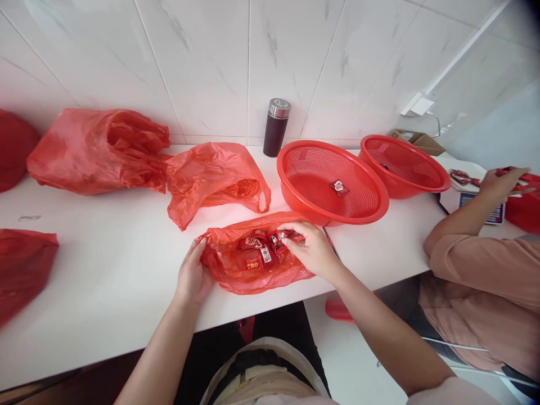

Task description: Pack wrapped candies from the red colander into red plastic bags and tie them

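An opened red plastic bag lies on the white table in front of me. Several small red packets with white or yellow print rest inside it. My left hand pinches the bag's left edge between thumb and fingers. Over the bag's right side, my right hand has its thumb and fingertips closed on a small red packet with dark and white print. Part of that packet is hidden behind the fingers and the other packets.
Behind the bag stands a red basket holding one packet; a second red basket is beside it. A dark flask stands by the wall. More red bags lie left. At right, a co-worker's hand is near a scale.
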Motion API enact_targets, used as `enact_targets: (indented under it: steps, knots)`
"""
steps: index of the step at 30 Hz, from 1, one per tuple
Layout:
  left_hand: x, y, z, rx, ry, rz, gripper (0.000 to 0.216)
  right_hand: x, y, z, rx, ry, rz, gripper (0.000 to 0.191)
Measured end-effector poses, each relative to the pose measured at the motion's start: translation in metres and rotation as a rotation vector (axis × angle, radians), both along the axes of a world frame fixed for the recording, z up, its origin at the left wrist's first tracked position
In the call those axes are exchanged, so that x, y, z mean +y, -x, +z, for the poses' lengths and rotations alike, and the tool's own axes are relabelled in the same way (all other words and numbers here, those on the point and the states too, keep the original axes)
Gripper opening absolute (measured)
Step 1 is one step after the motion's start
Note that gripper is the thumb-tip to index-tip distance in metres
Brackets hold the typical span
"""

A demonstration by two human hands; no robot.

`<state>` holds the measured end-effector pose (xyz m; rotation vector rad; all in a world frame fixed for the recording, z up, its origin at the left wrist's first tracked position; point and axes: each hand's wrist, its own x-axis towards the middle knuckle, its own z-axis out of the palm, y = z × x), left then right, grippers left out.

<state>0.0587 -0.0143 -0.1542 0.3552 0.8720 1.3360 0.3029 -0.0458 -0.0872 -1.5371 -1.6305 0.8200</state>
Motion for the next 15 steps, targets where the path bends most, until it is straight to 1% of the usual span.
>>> enact_targets:
  steps: [2, 4, 5, 6, 8, 9, 10, 11, 13, 14, 15]
  knots:
    - [0.000, 0.000, 0.000, 0.001, -0.003, -0.006, 0.012, 0.002, -0.003, -0.003, -0.099, -0.059, -0.011, 0.030]
    - [0.000, 0.001, 0.000, 0.000, -0.005, -0.011, 0.012, 0.000, -0.004, 0.000, -0.064, -0.047, -0.004, 0.032]
    - [0.000, 0.001, 0.000, -0.002, -0.005, -0.014, 0.013, -0.002, -0.005, 0.006, -0.008, -0.018, 0.023, 0.032]
    - [0.000, 0.001, 0.000, -0.003, -0.005, -0.016, 0.013, -0.004, -0.006, 0.014, 0.060, 0.024, 0.070, 0.030]
    - [-0.001, 0.000, 0.000, -0.003, -0.003, -0.017, 0.013, -0.006, -0.012, 0.036, 0.184, 0.105, 0.188, 0.028]
    - [-0.001, 0.000, 0.000, -0.003, -0.002, -0.017, 0.013, -0.004, -0.019, 0.049, 0.213, 0.114, 0.222, 0.026]
    - [0.000, 0.000, 0.000, -0.001, 0.000, -0.015, 0.013, 0.001, -0.029, 0.061, 0.203, 0.089, 0.216, 0.025]
    - [0.000, -0.001, 0.000, 0.001, 0.002, -0.014, 0.014, 0.009, -0.043, 0.071, 0.155, 0.031, 0.165, 0.024]
    - [0.000, -0.001, 0.002, 0.002, 0.005, -0.015, 0.015, 0.037, -0.079, 0.082, -0.038, -0.072, -0.018, 0.026]
    - [0.000, -0.001, 0.002, 0.003, 0.008, -0.016, 0.015, 0.054, -0.100, 0.082, -0.177, -0.080, -0.115, 0.029]
    - [0.000, -0.001, 0.003, 0.005, 0.012, -0.017, 0.015, 0.072, -0.123, 0.079, -0.338, -0.029, -0.198, 0.032]
